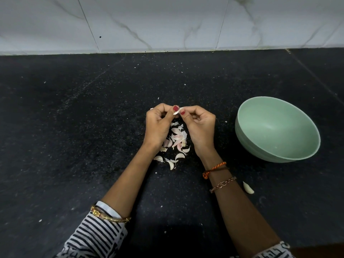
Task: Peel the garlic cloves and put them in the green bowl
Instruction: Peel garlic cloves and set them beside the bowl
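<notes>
**2 hands work on 1 garlic clove beside an empty green bowl**

The black counter [74,127] is the biggest thing here, and it runs back to a white marble wall [167,21]. The green bowl [275,108] sits on the counter at the right. Nothing can be seen inside it.

The left hand [158,125] and the right hand [200,127] are held close together above the counter, to the left of the bowl. Their fingers are curled, and the 2 thumbs with red nails pinch a small garlic clove [177,110] between them.

Right under the hands lies a pile of garlic cloves and skins [176,140] in white and pink. 1 more clove [248,187] lies alone by the right forearm, near the bowl. Tiny white bits are scattered over the counter.
</notes>
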`<state>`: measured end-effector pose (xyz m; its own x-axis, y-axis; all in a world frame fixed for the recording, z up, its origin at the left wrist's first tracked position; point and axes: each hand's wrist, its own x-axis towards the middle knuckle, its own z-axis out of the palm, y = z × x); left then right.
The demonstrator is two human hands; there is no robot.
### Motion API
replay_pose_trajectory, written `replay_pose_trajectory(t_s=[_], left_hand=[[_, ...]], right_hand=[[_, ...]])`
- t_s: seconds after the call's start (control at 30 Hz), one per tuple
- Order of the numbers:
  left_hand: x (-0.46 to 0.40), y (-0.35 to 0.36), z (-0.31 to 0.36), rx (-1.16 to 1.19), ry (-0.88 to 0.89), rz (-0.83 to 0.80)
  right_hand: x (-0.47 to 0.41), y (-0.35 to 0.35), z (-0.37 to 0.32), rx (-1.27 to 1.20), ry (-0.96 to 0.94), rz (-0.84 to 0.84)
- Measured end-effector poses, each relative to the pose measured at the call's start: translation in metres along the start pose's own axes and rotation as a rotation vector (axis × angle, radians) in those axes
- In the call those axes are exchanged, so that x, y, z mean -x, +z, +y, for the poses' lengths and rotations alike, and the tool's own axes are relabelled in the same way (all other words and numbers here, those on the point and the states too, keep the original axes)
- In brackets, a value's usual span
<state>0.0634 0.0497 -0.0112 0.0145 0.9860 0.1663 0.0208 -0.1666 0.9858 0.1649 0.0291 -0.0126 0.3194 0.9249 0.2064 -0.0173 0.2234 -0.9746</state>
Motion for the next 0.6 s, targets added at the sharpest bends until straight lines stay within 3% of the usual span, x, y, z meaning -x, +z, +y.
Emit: replay_pose_trajectory(t_s=[0.2,0.33,0.47,0.6], left_hand=[[-0.003,-0.002,-0.003,-0.046,0.025,-0.051],[0.001,0.005,0.001,0.07,-0.14,-0.047],[0.0,0.005,0.002,0.195,-0.253,-0.065],[-0.003,0.003,0.005,0.303,-0.31,-0.118]], right_hand=[[-0.004,-0.001,0.004,0.022,0.013,-0.014],[-0.005,0.0,0.008,0.102,-0.028,-0.001],[-0.005,-0.001,0.014,0.391,-0.352,0.072],[-0.004,-0.001,0.013,0.526,-0.666,0.143]])
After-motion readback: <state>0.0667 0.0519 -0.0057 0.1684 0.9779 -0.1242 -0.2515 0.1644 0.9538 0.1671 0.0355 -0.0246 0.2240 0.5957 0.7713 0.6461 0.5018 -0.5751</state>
